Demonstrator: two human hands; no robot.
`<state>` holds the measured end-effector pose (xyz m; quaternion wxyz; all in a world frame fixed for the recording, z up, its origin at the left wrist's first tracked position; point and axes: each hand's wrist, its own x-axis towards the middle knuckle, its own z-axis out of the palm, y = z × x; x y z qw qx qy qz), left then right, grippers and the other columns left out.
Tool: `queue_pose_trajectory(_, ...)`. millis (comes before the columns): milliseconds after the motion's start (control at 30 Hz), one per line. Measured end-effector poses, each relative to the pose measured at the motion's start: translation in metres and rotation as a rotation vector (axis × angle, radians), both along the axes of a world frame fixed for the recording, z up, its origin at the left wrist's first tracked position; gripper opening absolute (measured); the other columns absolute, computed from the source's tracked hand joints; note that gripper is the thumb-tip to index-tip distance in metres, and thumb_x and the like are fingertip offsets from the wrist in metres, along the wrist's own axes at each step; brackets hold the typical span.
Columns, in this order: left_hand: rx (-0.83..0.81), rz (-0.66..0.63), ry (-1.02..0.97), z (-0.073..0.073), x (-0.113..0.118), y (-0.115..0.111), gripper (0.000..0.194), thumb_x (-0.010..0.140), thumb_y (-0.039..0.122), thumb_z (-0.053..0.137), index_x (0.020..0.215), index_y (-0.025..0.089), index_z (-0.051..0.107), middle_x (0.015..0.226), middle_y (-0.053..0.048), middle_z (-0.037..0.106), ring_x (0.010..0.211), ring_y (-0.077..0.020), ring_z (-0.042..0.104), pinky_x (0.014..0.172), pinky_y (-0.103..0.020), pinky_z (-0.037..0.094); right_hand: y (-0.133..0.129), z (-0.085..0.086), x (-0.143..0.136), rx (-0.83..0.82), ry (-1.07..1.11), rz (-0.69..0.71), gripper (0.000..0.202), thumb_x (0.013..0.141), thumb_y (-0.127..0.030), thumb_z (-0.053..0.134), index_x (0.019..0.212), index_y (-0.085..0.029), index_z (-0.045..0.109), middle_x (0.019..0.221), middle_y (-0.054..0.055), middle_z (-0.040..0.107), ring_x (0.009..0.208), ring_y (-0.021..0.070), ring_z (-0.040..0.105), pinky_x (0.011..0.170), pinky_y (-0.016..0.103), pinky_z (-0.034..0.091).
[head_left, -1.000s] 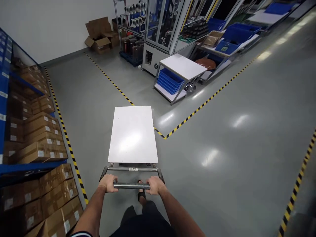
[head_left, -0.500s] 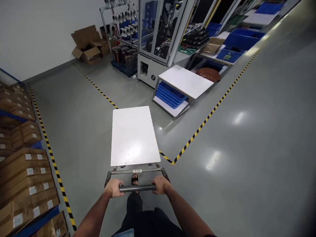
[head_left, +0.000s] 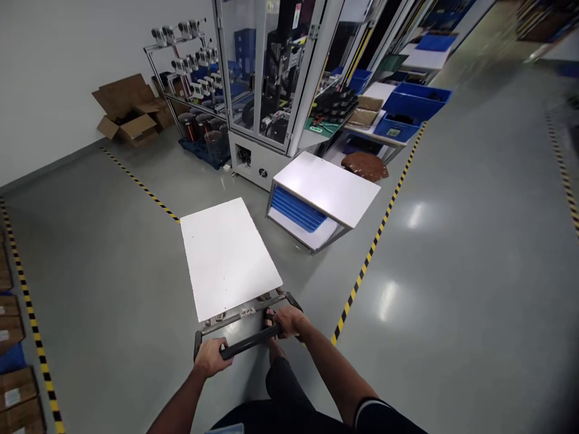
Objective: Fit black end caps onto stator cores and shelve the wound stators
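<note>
Extended forward at slightly different heights, the left hand (head_left: 211, 357) and right hand (head_left: 288, 320) wrap around opposite ends of the slanting dark push bar (head_left: 250, 342). The underside of the white cart platform (head_left: 230, 259) is hidden; its rectangular top, dotted with dark specks, lies left of the white-topped table (head_left: 328, 184).

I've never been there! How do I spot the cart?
Find the tall machine with clear doors. Nearer you, left of the white-topped table, is the cart. Unlike that table, it has a dark handlebar, held by a left hand and a right hand.
</note>
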<state>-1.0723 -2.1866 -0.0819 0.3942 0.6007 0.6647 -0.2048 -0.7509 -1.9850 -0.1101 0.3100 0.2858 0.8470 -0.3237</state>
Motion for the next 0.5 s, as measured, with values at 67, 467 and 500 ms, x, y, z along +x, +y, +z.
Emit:
queue_pose_trajectory(67,0.02,0.032,0.008,0.004,-0.003,0.062,0.036,0.108,0.056,0.081,0.128,0.027,0.078,0.124,-0.01,0.081,0.118,-0.0268,0.078,0.109,-0.048,0.065,0.071,0.001,-0.011,0.029,-0.006,0.008,0.038,0.106,-0.052,0.086,0.121,-0.018,0.081,0.129,0.009,0.083,0.125,0.0268,0.079,0.117,0.054,0.065)
queue_pose_trajectory(467,0.175,0.236,0.012,0.013,-0.055,0.391,0.042,0.112,0.058,0.074,0.123,0.018,0.081,0.124,-0.01,0.084,0.121,-0.0275,0.079,0.115,-0.053,0.063,0.374,0.03,-0.113,0.429,0.062,-0.339,0.055,0.111,-0.048,0.078,0.158,-0.022,0.067,0.171,0.015,0.061,0.158,0.0376,0.059,0.135,0.068,0.048)
queue_pose_trajectory(500,0.181,0.236,0.011,0.013,-0.062,0.416,0.042,0.113,0.059,0.072,0.125,0.019,0.081,0.126,-0.01,0.084,0.123,-0.0278,0.079,0.117,-0.053,0.062,0.389,0.032,-0.121,0.431,0.091,-0.368,0.059,0.111,-0.048,0.078,0.162,-0.023,0.065,0.175,0.015,0.057,0.161,0.0387,0.056,0.136,0.07,0.046)
